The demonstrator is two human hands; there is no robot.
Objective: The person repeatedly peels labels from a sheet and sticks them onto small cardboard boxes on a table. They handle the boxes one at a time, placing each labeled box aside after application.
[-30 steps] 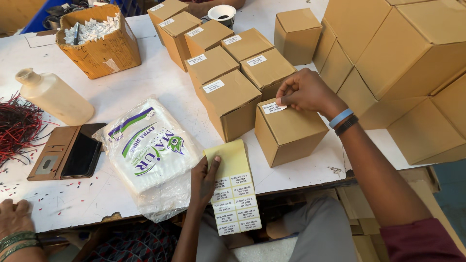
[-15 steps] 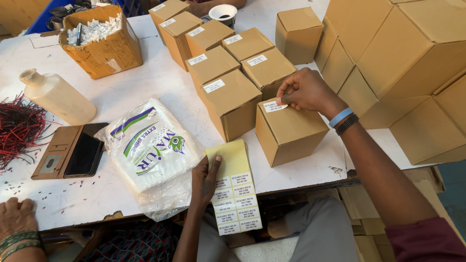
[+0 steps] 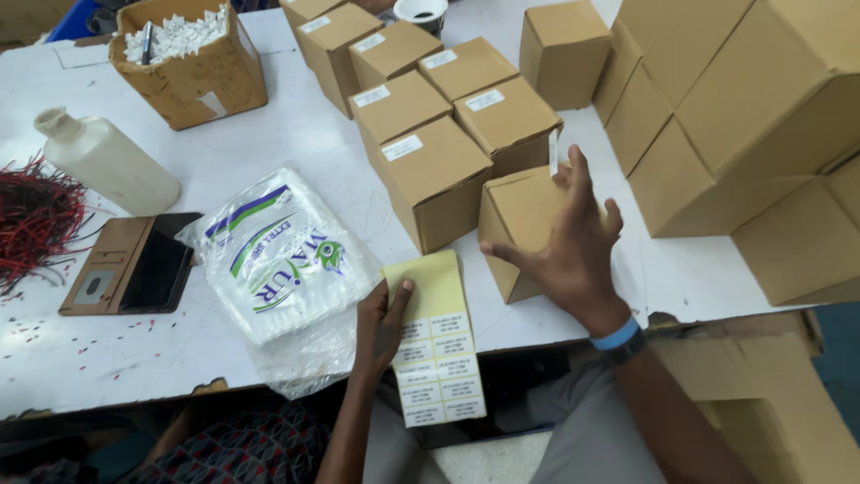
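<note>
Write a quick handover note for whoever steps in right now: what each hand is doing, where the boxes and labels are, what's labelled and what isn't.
Right hand grips a tilted small carton, label at its upper edge. Left hand pins the yellow label sheet at the table edge; several labels remain. Labelled cartons stand in rows behind. The stacked cartons on the right show no labels.

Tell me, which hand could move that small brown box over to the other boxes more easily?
Probably the right hand: it already grips the small brown cardboard box, tilted on the white table beside the labelled boxes. The left hand is busy holding the yellow label sheet.
</note>
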